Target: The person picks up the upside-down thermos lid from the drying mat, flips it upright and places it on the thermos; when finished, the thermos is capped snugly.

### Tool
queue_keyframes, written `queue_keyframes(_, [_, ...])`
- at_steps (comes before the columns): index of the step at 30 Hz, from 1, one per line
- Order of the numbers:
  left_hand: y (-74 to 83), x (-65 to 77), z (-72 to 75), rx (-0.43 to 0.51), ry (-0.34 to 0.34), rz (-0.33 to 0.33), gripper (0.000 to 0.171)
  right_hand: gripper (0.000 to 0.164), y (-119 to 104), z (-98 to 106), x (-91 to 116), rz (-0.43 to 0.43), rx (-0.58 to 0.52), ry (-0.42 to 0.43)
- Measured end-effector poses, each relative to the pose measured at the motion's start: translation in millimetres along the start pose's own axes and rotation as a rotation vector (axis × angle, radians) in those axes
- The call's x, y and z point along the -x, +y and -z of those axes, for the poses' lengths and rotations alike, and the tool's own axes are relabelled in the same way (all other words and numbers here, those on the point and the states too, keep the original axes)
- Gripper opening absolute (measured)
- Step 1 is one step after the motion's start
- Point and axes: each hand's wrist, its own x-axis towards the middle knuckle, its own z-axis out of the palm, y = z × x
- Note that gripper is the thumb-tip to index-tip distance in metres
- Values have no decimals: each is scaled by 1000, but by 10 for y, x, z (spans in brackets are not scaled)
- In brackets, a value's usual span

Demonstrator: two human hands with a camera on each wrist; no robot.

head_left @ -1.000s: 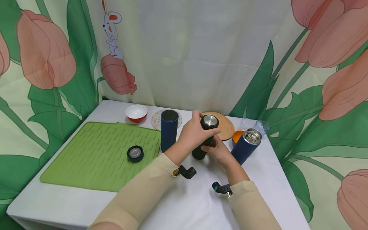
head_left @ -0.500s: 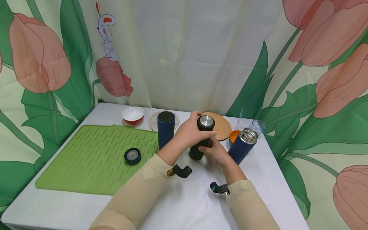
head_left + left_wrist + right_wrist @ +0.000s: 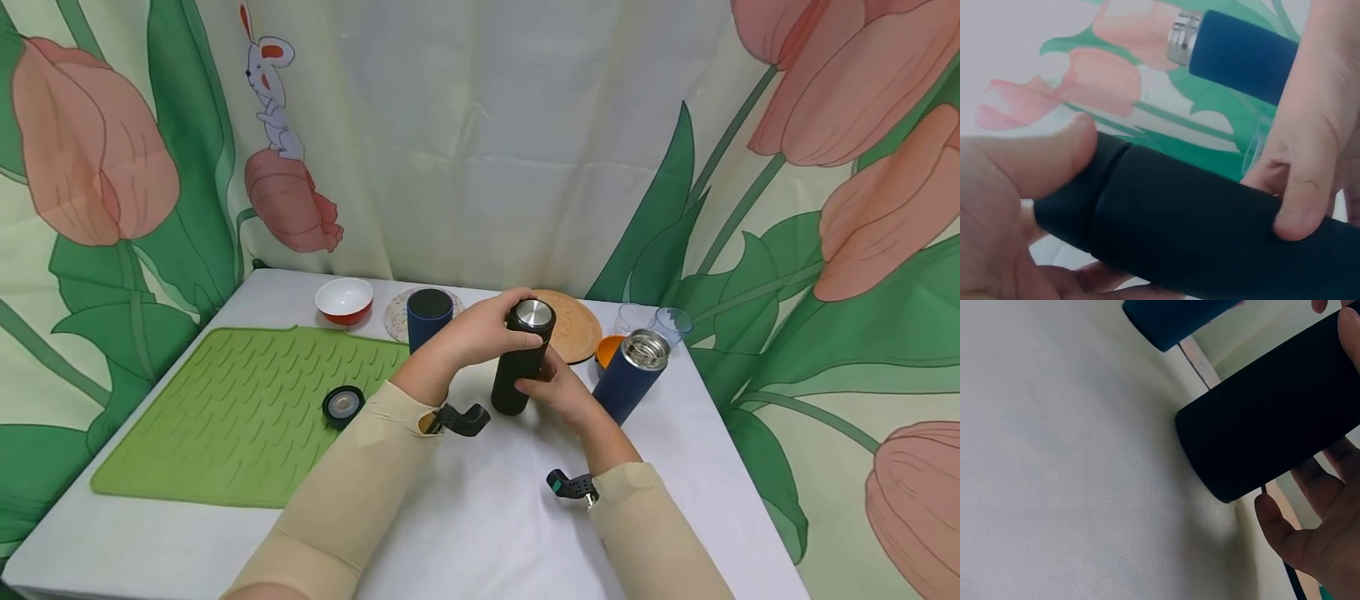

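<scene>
A black thermos bottle (image 3: pixel 519 375) with a silver-topped lid (image 3: pixel 534 313) stands close to upright near the middle of the table. My left hand (image 3: pixel 491 330) grips the lid from the left, thumb on the near side. Lower down, my right hand (image 3: pixel 561 388) holds the body; its thumb (image 3: pixel 1302 209) lies across the black wall in the left wrist view. A thin seam shows between lid and body there. The bottle's base (image 3: pixel 1207 456) is at or just above the white cloth; I cannot tell which. Right of my hands is a lidless blue thermos (image 3: pixel 630 377) with a bare steel neck.
A second blue thermos (image 3: pixel 430 321), dark-topped, stands behind my left forearm. One loose black lid (image 3: pixel 343 406) lies on the green mat (image 3: pixel 217 417). Farther back are a red-and-white bowl (image 3: pixel 345 300), a round patterned mat (image 3: pixel 397 315), a wooden board (image 3: pixel 573 325), an orange bowl (image 3: pixel 607 350) and clear glasses (image 3: pixel 672 325).
My left wrist has swung away and slightly left while its fingers stay around the lid. My right hand keeps its hold on the body. The whole head view has shifted a little.
</scene>
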Motion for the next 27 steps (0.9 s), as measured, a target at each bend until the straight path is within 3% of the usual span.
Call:
queue_keyframes(2, [30, 15, -41, -18, 36, 52, 78, 74, 1, -13, 4, -12, 7, 0])
queue_keyframes(6, [115, 45, -205, -66, 184, 157, 95, 73, 8, -44, 9, -14, 8, 12])
queue_keyframes(10, [116, 56, -268, -127, 253, 148, 82, 73, 14, -70, -6, 10, -23, 5])
queue_keyframes(12, [74, 68, -217, -129, 231, 128, 71, 74, 13, -81, -23, 19, -31, -11])
queue_keyframes(15, [3, 62, -88, -82, 145, 79, 64, 78, 4, -81, -42, 29, -28, -38])
queue_keyframes(18, [-33, 34, 10, -22, 44, 23, 63, 80, 5, -65, -34, 17, -30, -31])
queue_keyframes(20, [-30, 24, 7, -10, 28, 19, 66, 79, 7, -65, -18, 10, -28, -26])
queue_keyframes(22, [18, 38, -70, -23, 82, 66, 74, 78, 7, -64, 1, 4, -18, -24])
queue_keyframes(27, [200, 61, -378, -85, 325, 201, 90, 78, -26, -28, 39, -6, 65, 23])
